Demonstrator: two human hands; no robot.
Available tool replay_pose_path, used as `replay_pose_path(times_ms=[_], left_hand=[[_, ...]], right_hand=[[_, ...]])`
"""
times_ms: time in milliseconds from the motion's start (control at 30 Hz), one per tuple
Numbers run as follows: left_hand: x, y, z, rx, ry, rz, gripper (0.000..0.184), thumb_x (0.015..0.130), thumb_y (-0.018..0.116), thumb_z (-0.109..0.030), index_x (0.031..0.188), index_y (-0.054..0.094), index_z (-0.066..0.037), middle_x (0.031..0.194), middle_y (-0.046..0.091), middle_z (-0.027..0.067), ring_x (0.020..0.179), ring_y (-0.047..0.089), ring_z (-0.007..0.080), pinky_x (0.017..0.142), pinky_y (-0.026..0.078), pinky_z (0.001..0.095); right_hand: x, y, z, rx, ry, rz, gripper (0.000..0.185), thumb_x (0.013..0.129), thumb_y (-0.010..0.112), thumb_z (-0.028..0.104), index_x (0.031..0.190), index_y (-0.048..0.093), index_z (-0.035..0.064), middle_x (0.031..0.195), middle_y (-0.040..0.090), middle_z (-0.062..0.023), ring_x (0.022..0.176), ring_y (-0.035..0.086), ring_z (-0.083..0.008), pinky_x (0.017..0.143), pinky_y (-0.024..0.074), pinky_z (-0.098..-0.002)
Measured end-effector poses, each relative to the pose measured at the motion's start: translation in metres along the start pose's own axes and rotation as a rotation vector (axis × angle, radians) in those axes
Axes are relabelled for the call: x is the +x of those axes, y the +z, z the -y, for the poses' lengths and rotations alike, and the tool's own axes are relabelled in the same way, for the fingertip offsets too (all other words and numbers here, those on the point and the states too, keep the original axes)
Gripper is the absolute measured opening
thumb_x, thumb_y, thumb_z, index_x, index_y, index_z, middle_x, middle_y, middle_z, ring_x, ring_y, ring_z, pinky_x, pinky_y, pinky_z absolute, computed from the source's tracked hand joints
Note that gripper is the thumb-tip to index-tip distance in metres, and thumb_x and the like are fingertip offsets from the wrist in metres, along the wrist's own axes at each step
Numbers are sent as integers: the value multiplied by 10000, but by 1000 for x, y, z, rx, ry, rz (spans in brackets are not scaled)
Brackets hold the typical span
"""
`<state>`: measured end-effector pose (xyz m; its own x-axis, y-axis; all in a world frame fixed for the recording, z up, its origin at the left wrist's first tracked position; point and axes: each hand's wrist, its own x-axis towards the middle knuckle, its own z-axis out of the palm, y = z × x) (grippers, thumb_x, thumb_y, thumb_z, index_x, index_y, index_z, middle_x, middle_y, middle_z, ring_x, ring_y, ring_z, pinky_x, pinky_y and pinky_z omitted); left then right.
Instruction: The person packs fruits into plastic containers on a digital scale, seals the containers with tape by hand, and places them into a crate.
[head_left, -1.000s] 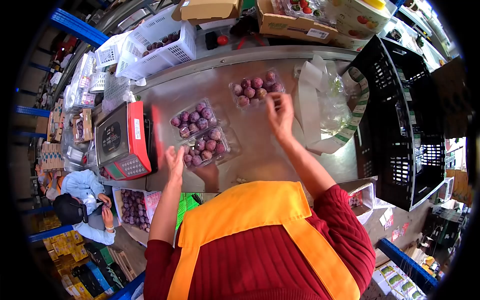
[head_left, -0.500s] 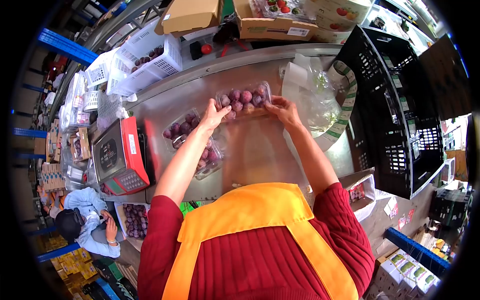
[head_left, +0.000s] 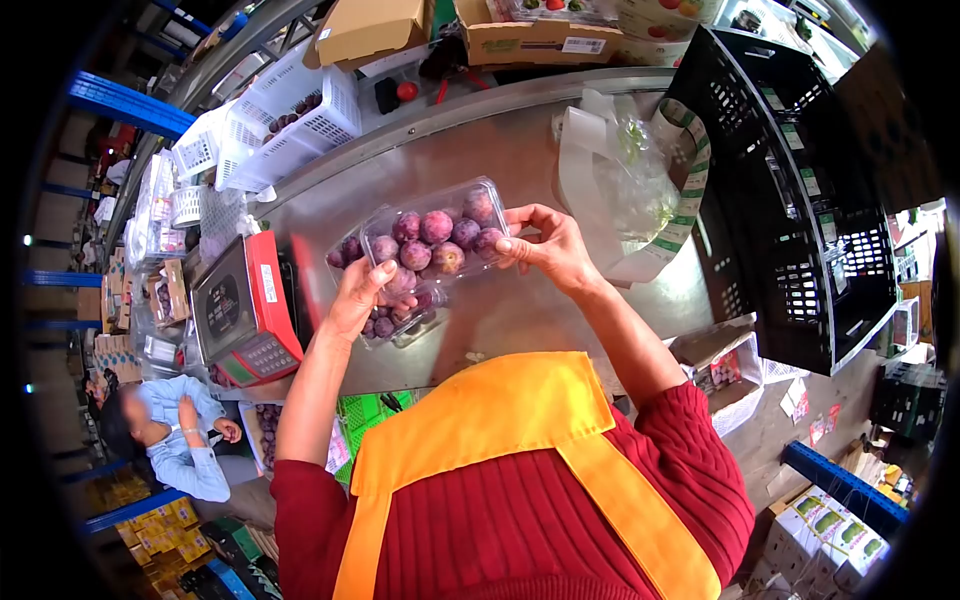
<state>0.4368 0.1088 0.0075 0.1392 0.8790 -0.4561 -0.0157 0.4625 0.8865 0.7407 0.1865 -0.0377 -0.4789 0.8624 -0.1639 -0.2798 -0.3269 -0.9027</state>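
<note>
Between my two hands a clear plastic punnet of plums is held up above the metal counter, tilted with its left end lower. My left hand grips its lower left corner, thumb on the near side. At the right end, my right hand pinches the rim between thumb and fingers. Partly hidden behind and below it are more plums in clear punnets on the counter. A red scale stands left of my left hand.
Clear plastic bags and a label strip lie at the counter's right. Beyond them stand black crates. A white basket with plums is at the back left. A person in a light blue shirt sits lower left.
Both hands have brought the punnet nearer to me and left, over the other punnets, and tilted it. The seated person has turned and moved their arms.
</note>
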Motion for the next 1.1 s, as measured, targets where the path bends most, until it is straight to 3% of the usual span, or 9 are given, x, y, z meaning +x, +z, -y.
replay_pose_path(times_ms=[100, 333, 400, 467, 667, 833, 967, 1067, 1100], left_hand=[[-11, -1, 7, -17, 52, -45, 539, 894, 625, -494, 1098, 578, 3, 891, 671, 96, 647, 678, 218, 596, 565, 353], [-19, -6, 28, -141, 50, 2, 530, 912, 578, -484, 1160, 578, -16, 943, 677, 95, 743, 668, 205, 679, 549, 360], [-16, -1, 54, -293, 40, 44, 590, 896, 590, -476, 1327, 494, -84, 1172, 631, 80, 981, 649, 221, 716, 561, 386], [-18, 22, 62, -364, 105, 123, 672, 869, 617, -478, 1410, 413, -134, 1309, 560, 81, 1133, 601, 227, 750, 573, 411], [-6, 41, 80, -380, 165, 82, 614, 915, 594, -391, 1411, 406, -82, 1316, 548, 83, 1175, 576, 231, 803, 575, 432], [-2, 36, 73, -121, 224, 123, 581, 940, 548, -447, 1370, 450, -68, 1281, 568, 88, 1093, 597, 213, 825, 547, 416], [-2, 33, 86, 339, 457, -8, 522, 974, 454, -485, 1273, 526, -63, 1122, 630, 73, 871, 605, 193, 781, 495, 372], [20, 23, 95, -798, -23, 491, 516, 922, 633, -263, 1348, 409, -75, 1220, 600, 78, 997, 622, 213, 859, 492, 369], [19, 24, 100, -309, 216, 329, 568, 917, 613, -347, 1374, 397, -89, 1257, 590, 72, 1068, 599, 221, 909, 463, 376]], right_hand=[[-2, 15, 7, 10, 7, -5, 499, 757, 854, 186, 1120, 596, -40, 920, 676, -84, 727, 699, -171, 534, 502, -244], [-12, 34, 20, -161, -61, -48, 511, 744, 864, 223, 1108, 620, -40, 892, 666, -60, 678, 660, -115, 556, 501, -235], [-30, 55, 42, -504, -299, -114, 476, 716, 886, 261, 1032, 668, -19, 823, 631, -15, 621, 574, -63, 571, 466, -219], [-35, 59, 51, -450, -235, -52, 504, 657, 905, 253, 1000, 676, -37, 789, 642, -33, 665, 562, -86, 623, 491, -260], [-27, 31, 20, -155, -184, -108, 469, 685, 902, 176, 1044, 681, -30, 788, 589, 16, 652, 525, -31, 601, 470, -214], [-35, 33, 25, 49, -221, -57, 503, 674, 902, 147, 1102, 680, 1, 872, 600, 15, 630, 508, -27, 578, 454, -202], [-53, 50, 49, -488, -503, -86, 546, 681, 889, 184, 1168, 680, 55, 891, 613, -37, 602, 514, -64, 549, 447, -222], [-45, 40, 47, -572, -561, -156, 533, 680, 885, 183, 1151, 682, 38, 911, 616, -50, 591, 502, -76, 545, 447, -228], [-50, 42, 46, -586, -560, -137, 530, 677, 885, 184, 1150, 684, 51, 928, 622, -58, 607, 531, -81, 542, 460, -230]])
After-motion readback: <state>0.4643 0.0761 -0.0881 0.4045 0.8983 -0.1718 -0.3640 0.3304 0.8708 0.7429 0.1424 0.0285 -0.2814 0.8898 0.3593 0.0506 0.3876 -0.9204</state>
